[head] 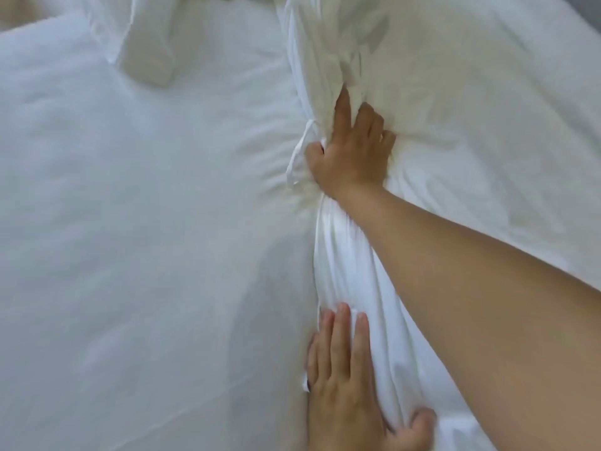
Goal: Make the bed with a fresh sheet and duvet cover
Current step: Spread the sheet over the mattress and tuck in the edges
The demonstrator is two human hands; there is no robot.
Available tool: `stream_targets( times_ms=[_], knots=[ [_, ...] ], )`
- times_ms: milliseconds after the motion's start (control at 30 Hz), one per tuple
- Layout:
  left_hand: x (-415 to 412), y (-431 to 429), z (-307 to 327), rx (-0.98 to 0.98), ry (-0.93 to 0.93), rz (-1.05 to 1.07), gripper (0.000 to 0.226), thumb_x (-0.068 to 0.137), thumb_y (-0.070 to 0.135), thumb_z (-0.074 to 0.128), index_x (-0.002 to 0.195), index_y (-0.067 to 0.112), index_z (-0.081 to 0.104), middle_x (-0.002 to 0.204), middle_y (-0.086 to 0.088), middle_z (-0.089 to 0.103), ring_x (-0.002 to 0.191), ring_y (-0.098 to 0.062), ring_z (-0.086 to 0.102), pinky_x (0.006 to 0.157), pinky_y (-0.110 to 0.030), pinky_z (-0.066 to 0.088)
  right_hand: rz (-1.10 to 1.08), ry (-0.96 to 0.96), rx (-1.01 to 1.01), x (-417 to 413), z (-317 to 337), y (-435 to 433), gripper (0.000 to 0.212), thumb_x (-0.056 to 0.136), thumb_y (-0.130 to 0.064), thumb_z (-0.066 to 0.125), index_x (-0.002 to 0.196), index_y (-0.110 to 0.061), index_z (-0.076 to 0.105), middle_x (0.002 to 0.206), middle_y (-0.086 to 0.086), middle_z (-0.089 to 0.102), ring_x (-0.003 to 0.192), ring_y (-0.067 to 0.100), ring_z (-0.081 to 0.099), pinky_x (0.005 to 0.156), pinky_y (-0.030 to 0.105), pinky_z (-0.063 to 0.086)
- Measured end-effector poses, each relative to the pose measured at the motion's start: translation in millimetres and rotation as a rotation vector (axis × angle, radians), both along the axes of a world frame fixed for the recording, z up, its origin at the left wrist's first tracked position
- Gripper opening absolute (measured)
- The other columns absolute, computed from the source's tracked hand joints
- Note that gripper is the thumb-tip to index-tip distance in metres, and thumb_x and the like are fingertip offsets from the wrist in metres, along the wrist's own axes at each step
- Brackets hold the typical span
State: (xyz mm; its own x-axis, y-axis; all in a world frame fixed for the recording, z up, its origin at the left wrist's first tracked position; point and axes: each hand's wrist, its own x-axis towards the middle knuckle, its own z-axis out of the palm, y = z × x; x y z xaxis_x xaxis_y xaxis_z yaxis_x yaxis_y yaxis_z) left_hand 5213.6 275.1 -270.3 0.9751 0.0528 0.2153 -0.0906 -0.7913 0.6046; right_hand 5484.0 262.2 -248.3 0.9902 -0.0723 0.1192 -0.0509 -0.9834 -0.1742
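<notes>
Head view: the right hand [349, 154] clutches a bunched ridge of the duvet cover [471, 109], thumb hooked round the fold, fingers dug into it; the left hand [344, 379] presses flat, fingers straight, on the same ridge nearer the person; the duvet [146, 222] lies bare to the left; covering seems roughly half done, with pulling across and smoothing left.
</notes>
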Motion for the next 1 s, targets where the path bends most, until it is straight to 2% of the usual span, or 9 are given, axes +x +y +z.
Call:
stream_targets(
  times_ms=[67, 267, 400, 500, 633, 733, 800, 900, 1000],
  knots=[
    [-3, 1, -9, 0.054, -0.002, -0.04, 0.1, 0.059, 0.06, 0.052, 0.142, 0.011, 0.027, 0.146, -0.014, 0.036, 0.139, -0.029, 0.028, 0.112, -0.037, 0.023, 0.054, 0.1, -0.055, -13, 10, -1, 0.08, 0.089, -0.049, 0.037, 0.152, -0.022, -0.005, 0.15, 0.019, 0.019, 0.134, 0.034, 0.024, 0.107, 0.052, 0.021],
    [4, -1, -7, 0.15, 0.003, 0.069, 0.09, 0.065, 0.062, 0.044, 0.135, 0.005, 0.045, 0.14, -0.018, 0.047, 0.132, -0.037, 0.041, 0.106, -0.045, 0.034, 0.156, 0.41, 0.012, -109, 30, -46, 0.088, 0.085, -0.072, 0.031, 0.149, -0.033, -0.015, 0.158, 0.012, -0.014, 0.145, 0.034, -0.01, 0.11, 0.062, 0.0],
    [-2, -8, 14, 0.115, 0.192, 0.197, 0.103, 0.057, 0.076, 0.031, 0.145, 0.024, 0.036, 0.153, -0.016, 0.026, 0.143, -0.031, 0.021, 0.114, -0.048, 0.024, 0.117, 0.405, 0.195, -188, 33, -96, 0.083, 0.085, -0.073, 0.027, 0.151, -0.033, -0.005, 0.16, 0.005, -0.006, 0.146, 0.026, -0.008, 0.113, 0.055, -0.006],
    [-36, -30, 41, -0.119, 0.406, 0.368, 0.098, 0.062, 0.075, 0.041, 0.149, 0.035, 0.02, 0.157, -0.011, 0.01, 0.145, -0.025, 0.01, 0.116, -0.04, 0.015, 0.124, 0.418, 0.212, -262, 35, -137, 0.08, 0.088, -0.068, 0.026, 0.152, -0.027, -0.001, 0.16, 0.004, 0.001, 0.147, 0.021, -0.003, 0.115, 0.05, -0.003],
    [-105, -75, 67, -0.547, 0.354, 0.387, 0.096, 0.065, 0.058, 0.052, 0.149, 0.028, 0.019, 0.152, 0.001, 0.03, 0.138, -0.017, 0.03, 0.113, -0.033, 0.026, 0.129, 0.42, 0.198, -356, 58, -186, 0.082, 0.086, -0.068, 0.029, 0.152, -0.027, 0.004, 0.154, 0.004, 0.02, 0.141, 0.023, 0.017, 0.112, 0.045, 0.017],
    [-129, -129, 83, -0.819, 0.383, 0.267, 0.066, 0.068, 0.041, 0.059, 0.129, 0.05, 0.035, 0.133, 0.014, 0.052, 0.123, -0.011, 0.05, 0.104, -0.034, 0.041, 0.018, 0.478, 0.391, -421, 71, -212, 0.071, 0.093, -0.05, 0.037, 0.152, -0.024, 0.007, 0.146, 0.006, 0.033, 0.131, 0.026, 0.035, 0.102, 0.038, 0.033],
    [-127, -154, 89, -0.821, 0.436, 0.207, 0.067, 0.07, 0.037, 0.057, 0.133, 0.046, 0.035, 0.135, 0.013, 0.05, 0.124, -0.014, 0.05, 0.105, -0.041, 0.04, -0.144, 0.527, 0.606, -440, 72, -229, 0.06, 0.096, -0.04, 0.04, 0.149, -0.023, 0.019, 0.143, 0.006, 0.044, 0.127, 0.027, 0.045, 0.101, 0.034, 0.038],
    [-129, -172, 96, -0.864, 0.499, 0.059, 0.067, 0.083, 0.034, 0.055, 0.142, 0.04, 0.025, 0.147, 0.01, 0.037, 0.132, -0.015, 0.04, 0.11, -0.043, 0.035, -0.303, 0.439, 0.628, -431, 80, -261, 0.04, 0.097, -0.033, 0.044, 0.134, -0.017, 0.041, 0.125, 0.012, 0.059, 0.113, 0.033, 0.055, 0.089, 0.036, 0.042],
    [-181, -163, 103, -0.58, 0.582, 0.188, 0.074, 0.085, 0.056, 0.05, 0.148, 0.038, 0.015, 0.157, 0.002, 0.014, 0.144, -0.019, 0.018, 0.117, -0.043, 0.02, -0.264, 0.382, 0.693, -440, 94, -278, 0.049, 0.096, -0.035, 0.046, 0.141, -0.019, 0.035, 0.137, 0.008, 0.051, 0.123, 0.029, 0.048, 0.099, 0.037, 0.037]
  ],
)
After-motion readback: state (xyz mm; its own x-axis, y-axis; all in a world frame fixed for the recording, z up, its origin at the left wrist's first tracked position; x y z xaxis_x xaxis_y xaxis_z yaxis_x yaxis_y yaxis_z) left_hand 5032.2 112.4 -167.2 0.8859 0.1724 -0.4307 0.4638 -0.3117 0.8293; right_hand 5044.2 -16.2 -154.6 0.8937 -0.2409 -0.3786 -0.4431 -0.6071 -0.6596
